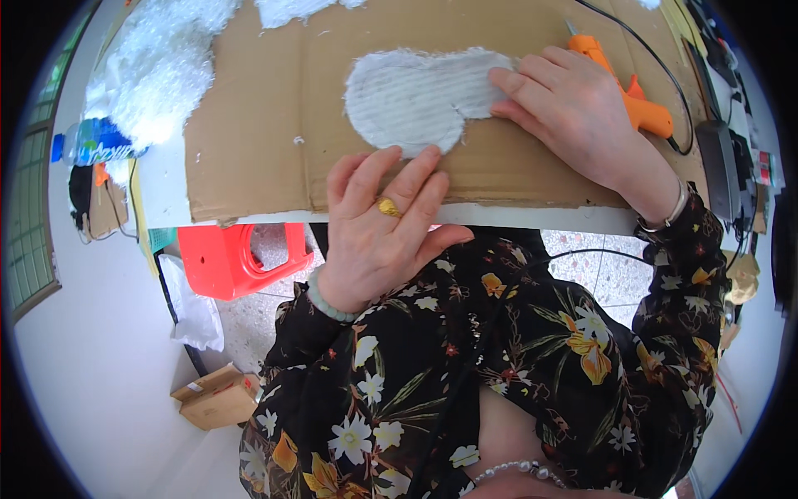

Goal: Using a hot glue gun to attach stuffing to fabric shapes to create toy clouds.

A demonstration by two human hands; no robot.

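Observation:
A flat white piece of fuzzy fabric (411, 93), rounded at the left and narrowing to the right, lies on a brown cardboard sheet (258, 108). My left hand (382, 220), with a gold ring and a pale green bracelet, rests at the front edge of the cardboard. Its fingers are stretched out, two tips touching the fabric's lower edge, and the thumb stands off to the right. My right hand (578, 112) is closed at the narrow right end, thumb and fingertips gripping the fabric's edge. Behind its wrist lies an orange glue gun (611, 75) with a black cord.
Fluffy white filling (162, 66) is heaped at the back left, beside a blue-labelled plastic bottle (96, 141) on its side. More white fabric (291, 8) lies at the far edge. A red plastic stool (218, 259) and an open cardboard box (218, 401) stand below the table on the left.

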